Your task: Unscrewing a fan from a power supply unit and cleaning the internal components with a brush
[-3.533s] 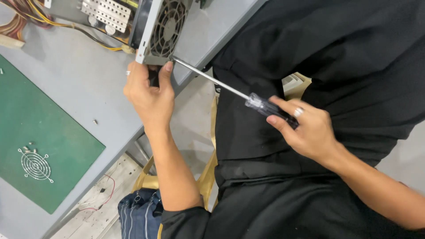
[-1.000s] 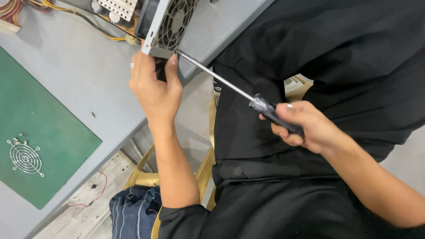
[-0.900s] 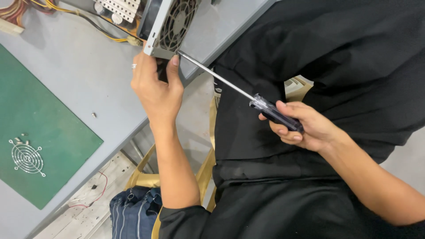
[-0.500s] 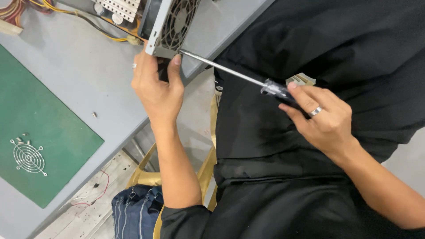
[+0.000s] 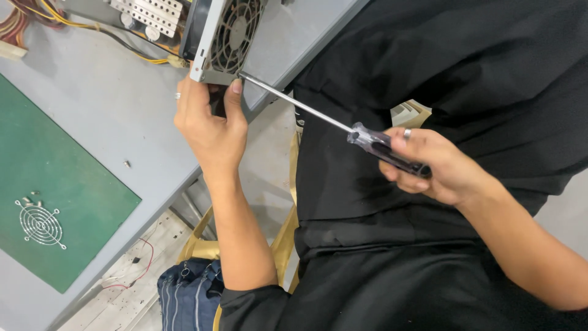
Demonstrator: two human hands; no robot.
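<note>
A metal power supply unit (image 5: pixel 229 40) with a round fan grille stands at the edge of the grey table (image 5: pixel 98 122). My left hand (image 5: pixel 208 122) grips its lower corner, thumb against the casing. My right hand (image 5: pixel 429 165) is closed on the clear and black handle of a long screwdriver (image 5: pixel 331 119). The shaft runs up and left, and its tip touches the unit's corner beside my left thumb. A ring shows on each hand.
A green mat (image 5: pixel 49 184) lies on the table's left part with a round wire fan guard (image 5: pixel 40 224) and a few small screws on it. One loose screw (image 5: pixel 127 163) rests on the grey top. Yellow wires (image 5: pixel 92 27) trail from the unit. A wooden chair frame (image 5: pixel 282 239) is below.
My right hand has regripped the screwdriver handle, fingers curling closed around it after being spread half a second ago. The left hand and the unit have stayed in place.
</note>
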